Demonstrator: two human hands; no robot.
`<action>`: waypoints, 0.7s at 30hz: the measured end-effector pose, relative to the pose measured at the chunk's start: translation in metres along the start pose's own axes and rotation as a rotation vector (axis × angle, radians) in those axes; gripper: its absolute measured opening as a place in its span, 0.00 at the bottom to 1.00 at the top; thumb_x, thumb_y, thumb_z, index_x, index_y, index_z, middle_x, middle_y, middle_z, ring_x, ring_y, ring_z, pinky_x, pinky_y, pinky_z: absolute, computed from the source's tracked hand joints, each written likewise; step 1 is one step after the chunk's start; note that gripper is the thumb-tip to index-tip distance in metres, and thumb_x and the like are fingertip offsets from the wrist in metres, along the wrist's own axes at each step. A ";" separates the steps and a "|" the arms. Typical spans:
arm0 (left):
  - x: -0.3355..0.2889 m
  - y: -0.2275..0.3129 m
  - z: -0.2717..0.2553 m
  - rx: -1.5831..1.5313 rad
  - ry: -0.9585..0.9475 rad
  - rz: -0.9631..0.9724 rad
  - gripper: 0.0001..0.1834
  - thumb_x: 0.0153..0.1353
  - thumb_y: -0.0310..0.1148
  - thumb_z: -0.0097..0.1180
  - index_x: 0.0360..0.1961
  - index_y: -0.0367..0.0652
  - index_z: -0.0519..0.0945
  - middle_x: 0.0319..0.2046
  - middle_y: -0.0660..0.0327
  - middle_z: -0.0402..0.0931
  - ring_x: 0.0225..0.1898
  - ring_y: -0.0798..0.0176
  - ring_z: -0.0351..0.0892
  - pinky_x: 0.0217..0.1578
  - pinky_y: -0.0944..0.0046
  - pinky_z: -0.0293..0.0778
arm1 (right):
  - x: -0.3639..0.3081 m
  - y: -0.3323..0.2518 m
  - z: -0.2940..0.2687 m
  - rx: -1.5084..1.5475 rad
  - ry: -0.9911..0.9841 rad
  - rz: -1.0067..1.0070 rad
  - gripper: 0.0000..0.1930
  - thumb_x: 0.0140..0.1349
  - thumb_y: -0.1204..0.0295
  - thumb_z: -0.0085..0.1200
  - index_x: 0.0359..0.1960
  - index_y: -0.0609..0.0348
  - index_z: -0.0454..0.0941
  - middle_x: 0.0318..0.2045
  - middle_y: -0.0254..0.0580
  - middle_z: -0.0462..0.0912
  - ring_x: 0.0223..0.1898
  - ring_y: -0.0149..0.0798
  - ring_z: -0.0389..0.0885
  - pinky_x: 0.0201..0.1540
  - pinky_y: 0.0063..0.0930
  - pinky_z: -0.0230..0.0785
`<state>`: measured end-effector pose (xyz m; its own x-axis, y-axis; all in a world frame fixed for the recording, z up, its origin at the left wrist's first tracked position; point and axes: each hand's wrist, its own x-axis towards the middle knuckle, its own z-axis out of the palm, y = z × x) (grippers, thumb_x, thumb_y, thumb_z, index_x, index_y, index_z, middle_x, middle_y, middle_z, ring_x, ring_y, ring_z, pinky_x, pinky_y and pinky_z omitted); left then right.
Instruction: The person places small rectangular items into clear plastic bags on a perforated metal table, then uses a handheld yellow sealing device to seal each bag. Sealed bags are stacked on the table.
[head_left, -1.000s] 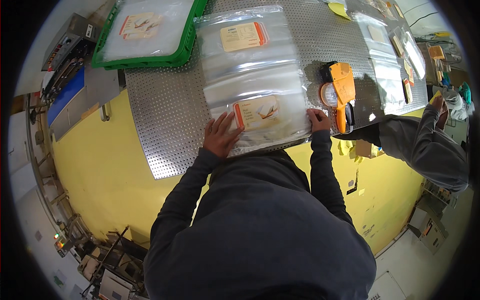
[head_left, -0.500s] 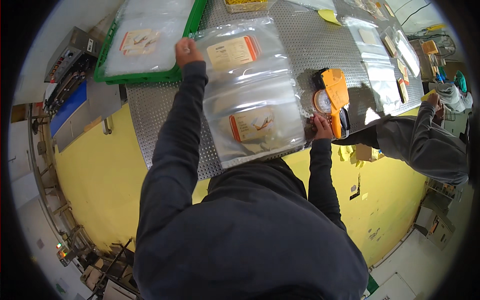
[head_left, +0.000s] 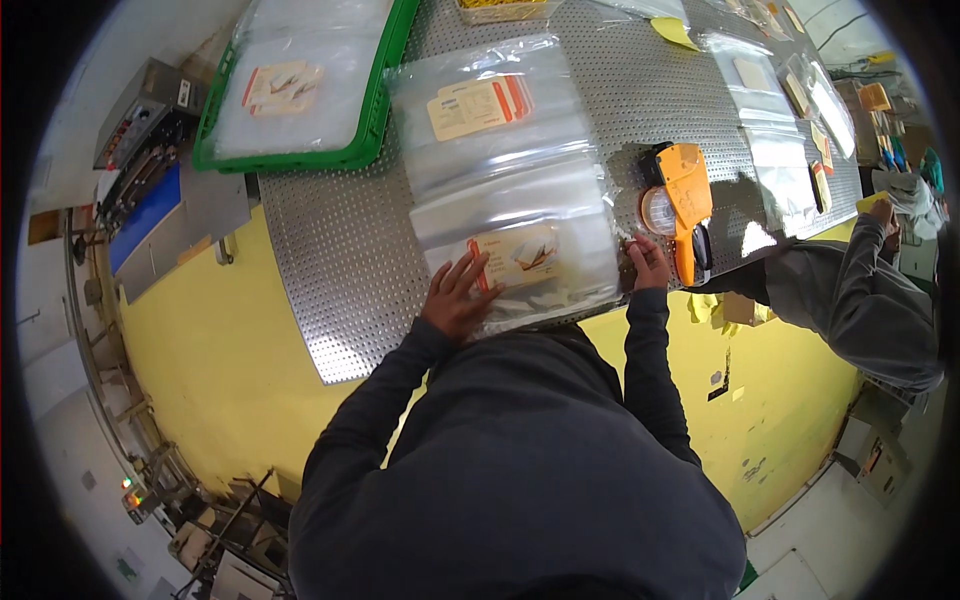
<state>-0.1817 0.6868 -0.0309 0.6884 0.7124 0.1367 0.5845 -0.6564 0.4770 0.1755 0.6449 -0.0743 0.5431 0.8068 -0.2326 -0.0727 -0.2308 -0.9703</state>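
Observation:
A stack of clear plastic bags (head_left: 510,135) with cream-and-orange printed panels lies flat on the perforated metal table in front of me. My left hand (head_left: 462,295) rests on its near panel with fingers spread. Beside the stack's near right edge is my right hand (head_left: 650,264), its thumb and fingertips pinched together. What sits between those fingertips is too small to name. Just right of that hand lies an orange label gun (head_left: 682,190) with a clear roll and a black part by its handle.
At the upper left stands a green crate (head_left: 375,120) holding more clear bags. Further bags (head_left: 775,160) lie along the table's right side, near a yellow scrap (head_left: 675,34). A co-worker in a grey sleeve (head_left: 845,270) stands at the right. A control box (head_left: 145,110) is far left.
My left hand has come from the stack's far left corner by the crate down onto the near printed panel, and its fingers have spread. My right hand stays by the near right edge.

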 end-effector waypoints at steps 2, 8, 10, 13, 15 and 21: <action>-0.004 -0.002 0.005 0.026 -0.005 0.008 0.26 0.50 0.34 0.59 0.53 0.61 0.74 0.64 0.57 0.57 0.65 0.54 0.55 0.62 0.48 0.51 | -0.002 -0.004 -0.002 0.026 -0.024 0.031 0.15 0.60 0.76 0.53 0.49 0.65 0.73 0.39 0.37 0.80 0.40 0.27 0.76 0.47 0.18 0.66; 0.005 -0.016 0.011 -0.163 0.142 0.010 0.13 0.51 0.30 0.58 0.41 0.48 0.79 0.50 0.57 0.73 0.51 0.56 0.71 0.50 0.55 0.64 | -0.003 -0.010 0.001 0.022 -0.018 0.056 0.15 0.60 0.76 0.53 0.50 0.65 0.73 0.38 0.37 0.80 0.39 0.26 0.76 0.45 0.17 0.66; 0.028 -0.020 -0.002 -0.348 0.138 -0.091 0.07 0.54 0.31 0.57 0.34 0.44 0.80 0.40 0.58 0.78 0.41 0.59 0.75 0.43 0.61 0.69 | -0.004 -0.009 0.000 -0.017 -0.004 0.045 0.15 0.60 0.76 0.53 0.49 0.65 0.72 0.38 0.38 0.80 0.38 0.26 0.77 0.45 0.18 0.67; 0.096 -0.036 -0.060 -0.635 -0.043 -0.279 0.11 0.60 0.35 0.56 0.24 0.41 0.80 0.20 0.60 0.78 0.23 0.69 0.76 0.29 0.69 0.71 | -0.004 -0.006 0.001 0.037 0.020 0.018 0.15 0.60 0.76 0.53 0.49 0.66 0.72 0.38 0.39 0.80 0.39 0.28 0.77 0.46 0.20 0.69; 0.134 -0.091 -0.079 -0.676 0.057 -0.258 0.09 0.59 0.33 0.56 0.26 0.39 0.81 0.20 0.63 0.78 0.24 0.71 0.75 0.30 0.67 0.72 | -0.001 -0.004 0.000 0.003 0.001 0.020 0.15 0.60 0.76 0.53 0.49 0.66 0.72 0.38 0.40 0.80 0.39 0.29 0.78 0.46 0.20 0.69; 0.180 -0.124 -0.125 -0.400 1.277 -0.422 0.09 0.61 0.32 0.52 0.38 0.38 0.77 0.36 0.57 0.78 0.36 0.63 0.77 0.39 0.64 0.71 | 0.002 0.005 -0.003 0.033 0.003 -0.009 0.13 0.59 0.77 0.53 0.47 0.65 0.73 0.36 0.37 0.79 0.40 0.31 0.77 0.46 0.22 0.67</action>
<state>-0.1838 0.9279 0.0432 -0.4929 0.7089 0.5045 0.3375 -0.3787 0.8618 0.1786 0.6440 -0.0790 0.5461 0.8073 -0.2238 -0.0954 -0.2055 -0.9740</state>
